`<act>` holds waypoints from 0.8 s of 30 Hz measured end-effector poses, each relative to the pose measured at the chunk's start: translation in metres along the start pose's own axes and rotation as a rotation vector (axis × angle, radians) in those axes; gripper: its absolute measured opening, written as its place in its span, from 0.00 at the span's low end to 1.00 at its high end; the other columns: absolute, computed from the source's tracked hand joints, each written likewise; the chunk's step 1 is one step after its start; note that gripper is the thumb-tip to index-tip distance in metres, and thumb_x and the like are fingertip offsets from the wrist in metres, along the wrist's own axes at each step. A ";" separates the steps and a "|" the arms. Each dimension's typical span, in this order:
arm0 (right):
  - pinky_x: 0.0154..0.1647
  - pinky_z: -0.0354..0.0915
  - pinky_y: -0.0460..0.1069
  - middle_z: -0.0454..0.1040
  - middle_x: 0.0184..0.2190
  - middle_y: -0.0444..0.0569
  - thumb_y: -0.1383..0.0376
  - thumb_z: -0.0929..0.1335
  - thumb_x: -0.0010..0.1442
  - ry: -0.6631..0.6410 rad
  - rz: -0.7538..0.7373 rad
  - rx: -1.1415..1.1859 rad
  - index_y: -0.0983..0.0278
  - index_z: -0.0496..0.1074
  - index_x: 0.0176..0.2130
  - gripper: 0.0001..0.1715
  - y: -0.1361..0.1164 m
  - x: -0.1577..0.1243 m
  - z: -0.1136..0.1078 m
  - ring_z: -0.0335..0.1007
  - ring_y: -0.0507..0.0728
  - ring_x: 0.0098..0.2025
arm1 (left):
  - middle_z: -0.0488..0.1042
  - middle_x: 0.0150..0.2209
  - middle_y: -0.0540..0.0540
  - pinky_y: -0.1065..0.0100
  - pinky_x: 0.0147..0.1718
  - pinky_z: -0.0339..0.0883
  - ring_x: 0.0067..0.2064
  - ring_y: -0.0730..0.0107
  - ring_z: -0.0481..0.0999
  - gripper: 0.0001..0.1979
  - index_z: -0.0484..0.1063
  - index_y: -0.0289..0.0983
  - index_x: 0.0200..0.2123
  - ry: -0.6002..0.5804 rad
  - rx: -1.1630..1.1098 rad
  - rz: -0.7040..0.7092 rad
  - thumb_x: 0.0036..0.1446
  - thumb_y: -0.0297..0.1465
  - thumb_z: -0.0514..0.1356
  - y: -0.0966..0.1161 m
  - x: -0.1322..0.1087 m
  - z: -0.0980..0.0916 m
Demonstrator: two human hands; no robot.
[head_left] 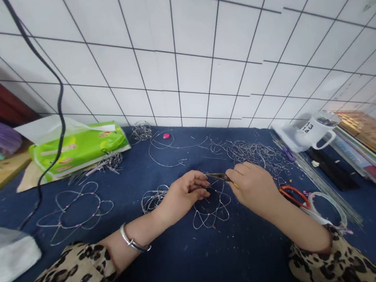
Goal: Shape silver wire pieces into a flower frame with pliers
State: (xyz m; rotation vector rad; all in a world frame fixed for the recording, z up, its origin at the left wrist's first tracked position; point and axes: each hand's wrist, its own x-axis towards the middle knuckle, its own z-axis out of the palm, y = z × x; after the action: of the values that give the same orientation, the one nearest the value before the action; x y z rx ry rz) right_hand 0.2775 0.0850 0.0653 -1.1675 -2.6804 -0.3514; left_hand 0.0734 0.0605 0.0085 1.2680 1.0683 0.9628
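Observation:
My left hand (184, 193) pinches the upper edge of a wire flower frame (211, 208) that lies on the dark blue cloth (199, 262). My right hand (254, 185) is closed round small pliers (220, 176), whose jaws point left and meet the wire right beside my left fingertips. Small beads dot the frame's petals. A silver bangle sits on my left wrist, and both arms wear leopard-print sleeves.
A finished wire flower (74, 211) lies at left, a loose wire coil (152, 198) beside my left hand. Tangled wire (253, 152) sits behind. A green tissue pack (79, 149), white mug (318, 130), orange-handled scissors (292, 195), wire rods and stacked books (375, 141) ring the cloth.

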 end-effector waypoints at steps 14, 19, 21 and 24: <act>0.33 0.52 0.49 0.67 0.28 0.47 0.68 0.61 0.58 -0.017 -0.017 0.009 0.63 0.69 0.35 0.08 0.002 0.001 0.004 0.58 0.54 0.33 | 0.70 0.37 0.47 0.67 0.33 0.71 0.38 0.67 0.76 0.13 0.61 0.38 0.41 0.026 0.014 -0.001 0.51 0.27 0.57 -0.006 0.002 -0.002; 0.32 0.51 0.49 0.67 0.28 0.47 0.68 0.61 0.58 -0.010 -0.029 0.017 0.64 0.69 0.35 0.08 0.003 0.000 0.005 0.58 0.54 0.33 | 0.69 0.36 0.48 0.68 0.33 0.70 0.38 0.67 0.76 0.12 0.61 0.39 0.40 0.041 -0.005 -0.009 0.51 0.26 0.57 -0.004 0.001 0.000; 0.32 0.51 0.49 0.67 0.28 0.47 0.68 0.61 0.58 -0.010 -0.030 0.023 0.64 0.69 0.34 0.08 0.003 0.000 0.005 0.58 0.54 0.33 | 0.68 0.36 0.49 0.69 0.33 0.70 0.38 0.67 0.76 0.12 0.61 0.39 0.40 0.043 -0.015 -0.008 0.51 0.26 0.57 -0.004 0.001 0.000; 0.33 0.50 0.49 0.67 0.28 0.47 0.69 0.60 0.58 -0.022 -0.032 0.029 0.64 0.69 0.34 0.08 0.003 0.000 0.006 0.58 0.54 0.33 | 0.68 0.35 0.50 0.68 0.33 0.70 0.38 0.67 0.76 0.12 0.61 0.39 0.40 0.039 -0.012 -0.012 0.51 0.26 0.57 -0.004 0.001 0.000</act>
State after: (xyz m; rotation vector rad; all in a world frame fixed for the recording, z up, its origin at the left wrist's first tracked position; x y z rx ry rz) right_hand 0.2792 0.0888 0.0601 -1.1276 -2.7170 -0.3056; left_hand 0.0735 0.0617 0.0044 1.2354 1.0979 0.9872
